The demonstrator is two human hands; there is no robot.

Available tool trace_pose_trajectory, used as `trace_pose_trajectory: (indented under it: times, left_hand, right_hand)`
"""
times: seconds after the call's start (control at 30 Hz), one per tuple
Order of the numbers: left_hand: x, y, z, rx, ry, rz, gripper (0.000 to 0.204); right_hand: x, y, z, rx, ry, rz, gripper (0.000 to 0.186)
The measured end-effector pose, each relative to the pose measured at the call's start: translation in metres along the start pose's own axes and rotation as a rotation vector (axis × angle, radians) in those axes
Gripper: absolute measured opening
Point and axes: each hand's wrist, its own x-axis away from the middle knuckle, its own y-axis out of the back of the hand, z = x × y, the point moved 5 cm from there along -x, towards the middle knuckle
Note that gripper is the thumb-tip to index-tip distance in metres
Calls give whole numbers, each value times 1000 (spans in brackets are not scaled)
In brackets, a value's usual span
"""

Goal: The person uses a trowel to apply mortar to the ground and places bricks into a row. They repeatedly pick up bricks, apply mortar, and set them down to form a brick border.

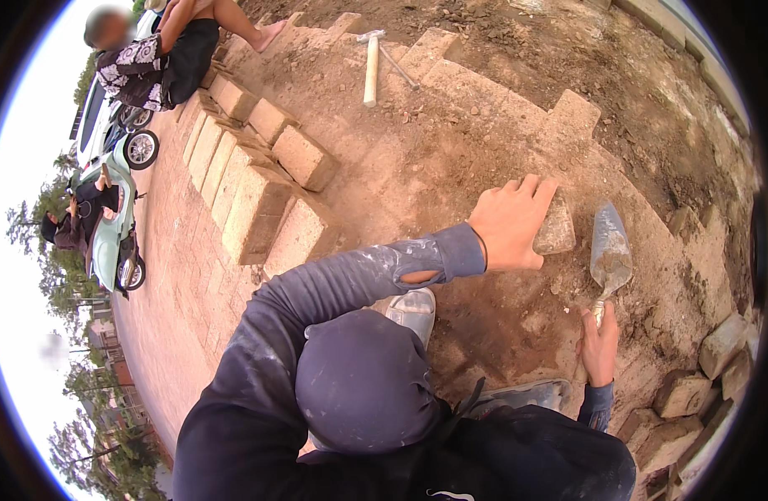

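Observation:
My left hand [513, 224] reaches across and grips the left end of a tan paving brick [557, 224], its thumb on the near side and fingers over the far side. The brick lies on the soil, its left part hidden by the hand. To the right, my right hand [600, 344] is closed around the handle of a trowel [611, 250]. The trowel's metal blade points away from me and carries some dirt. Both hands are bare below dark, dusty sleeves.
Stacked paving bricks [254, 200] stand left of centre. More bricks [683, 394] are piled at lower right. A hammer [371, 71] and a thin metal rod [399, 67] lie beyond. A person [162, 54] sits at far left; another sits by a green scooter [115, 221].

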Motion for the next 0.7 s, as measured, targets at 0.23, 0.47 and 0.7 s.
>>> trace_pose_trajectory:
  times: [0.23,0.47,0.7]
  left_hand:
    - [46,50,83,59,175,-13,103]
    - [105,81,191,-78,335,59,108]
    - [148,79,261,86,298,253,115]
  right_hand:
    - [27,11,-11,-58,-69,-26,33]
    - [23,-16,10,-50,-65,55,29]
    - [17,-40,31,-27,-76,61,24]
